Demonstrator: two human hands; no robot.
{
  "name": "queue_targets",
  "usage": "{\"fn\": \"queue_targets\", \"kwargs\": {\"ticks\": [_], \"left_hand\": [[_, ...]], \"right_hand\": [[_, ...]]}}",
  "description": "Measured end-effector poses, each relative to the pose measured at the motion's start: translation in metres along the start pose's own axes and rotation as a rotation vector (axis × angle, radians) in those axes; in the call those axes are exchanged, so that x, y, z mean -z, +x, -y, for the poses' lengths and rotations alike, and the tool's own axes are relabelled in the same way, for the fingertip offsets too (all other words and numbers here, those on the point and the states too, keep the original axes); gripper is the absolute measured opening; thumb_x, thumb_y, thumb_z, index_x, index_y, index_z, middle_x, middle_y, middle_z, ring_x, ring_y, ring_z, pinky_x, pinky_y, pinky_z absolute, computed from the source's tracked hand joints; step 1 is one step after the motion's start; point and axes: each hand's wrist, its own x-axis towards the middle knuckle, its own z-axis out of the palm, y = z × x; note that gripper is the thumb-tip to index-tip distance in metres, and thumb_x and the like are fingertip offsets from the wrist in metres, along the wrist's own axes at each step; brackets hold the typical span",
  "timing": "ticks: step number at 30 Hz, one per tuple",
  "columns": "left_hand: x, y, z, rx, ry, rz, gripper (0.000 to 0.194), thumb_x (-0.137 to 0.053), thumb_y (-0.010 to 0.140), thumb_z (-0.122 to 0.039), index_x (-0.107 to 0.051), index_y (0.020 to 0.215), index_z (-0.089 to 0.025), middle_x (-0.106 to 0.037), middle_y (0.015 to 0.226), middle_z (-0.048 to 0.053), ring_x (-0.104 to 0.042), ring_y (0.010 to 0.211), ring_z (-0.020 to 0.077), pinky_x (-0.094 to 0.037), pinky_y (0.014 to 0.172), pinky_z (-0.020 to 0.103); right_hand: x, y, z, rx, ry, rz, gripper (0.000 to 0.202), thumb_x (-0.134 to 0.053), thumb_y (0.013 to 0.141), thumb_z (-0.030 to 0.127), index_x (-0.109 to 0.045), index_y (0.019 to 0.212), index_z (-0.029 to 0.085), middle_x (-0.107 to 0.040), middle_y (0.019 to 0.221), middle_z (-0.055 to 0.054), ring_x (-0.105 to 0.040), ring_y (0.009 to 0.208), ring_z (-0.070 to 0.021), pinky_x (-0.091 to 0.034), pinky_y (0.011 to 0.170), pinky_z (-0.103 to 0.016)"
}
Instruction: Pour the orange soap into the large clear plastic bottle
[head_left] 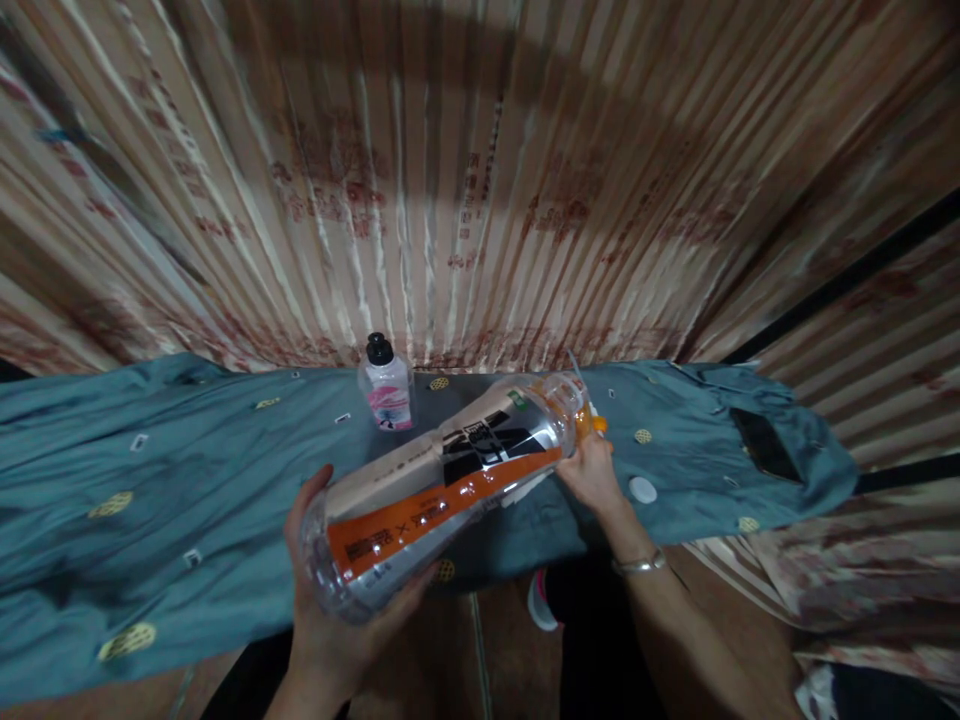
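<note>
A large clear plastic bottle [450, 480] with an orange and black label lies tilted across the middle, neck up and to the right. Wrapped around its base is my left hand [337, 610], thumb on the near left side. At the neck, my right hand [592, 475] is closed on an orange plastic piece [596, 424], with a thin pale tube [576, 368] sticking up beside it. Whether these fingers also grip the neck is hidden. Something white shows under the bottle, too unclear to name. Behind stands a small clear bottle [388, 395] with a black cap and pink label.
A teal patterned cloth [225, 470] covers the narrow table. On its right side lie a white round lid [643, 489] and a dark phone [765, 443]. A pleated curtain [450, 200] hangs right behind the table. Legs and a shoe [541, 602] are below its front edge.
</note>
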Motion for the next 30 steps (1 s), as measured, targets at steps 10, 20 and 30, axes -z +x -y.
{"fn": "queue_targets", "kwargs": {"ticks": [10,20,30], "left_hand": [[0.001,0.002,0.001,-0.027,0.049,0.001,0.088,-0.092,0.074,-0.055,-0.056,0.153,-0.045,-0.059,0.160,0.005,-0.073,0.134,0.0408,-0.068,0.115,0.065],[0.011,0.013,0.013,-0.270,0.132,0.039,0.100,-0.097,0.072,-0.052,-0.052,0.160,-0.039,-0.077,0.127,0.004,-0.082,0.097,0.0319,-0.078,0.078,0.053],[0.012,0.007,0.017,-0.271,0.155,-0.011,0.097,-0.092,0.077,-0.056,-0.051,0.164,-0.039,-0.068,0.148,0.008,-0.080,0.109,0.0331,-0.076,0.084,0.052]], "right_hand": [[0.000,0.000,0.000,0.000,0.032,0.006,0.050,-0.072,0.086,0.045,-0.070,0.128,0.019,-0.084,0.104,-0.013,-0.082,0.098,-0.0359,-0.068,0.089,-0.046],[0.001,-0.002,0.003,0.007,0.046,-0.025,0.047,-0.071,0.083,0.043,-0.070,0.124,0.020,-0.086,0.106,-0.012,-0.083,0.096,-0.0336,-0.068,0.089,-0.043],[-0.002,-0.003,-0.002,0.035,0.025,-0.023,0.046,-0.072,0.083,0.042,-0.069,0.124,0.021,-0.086,0.107,-0.013,-0.084,0.096,-0.0343,-0.069,0.087,-0.042]]}}
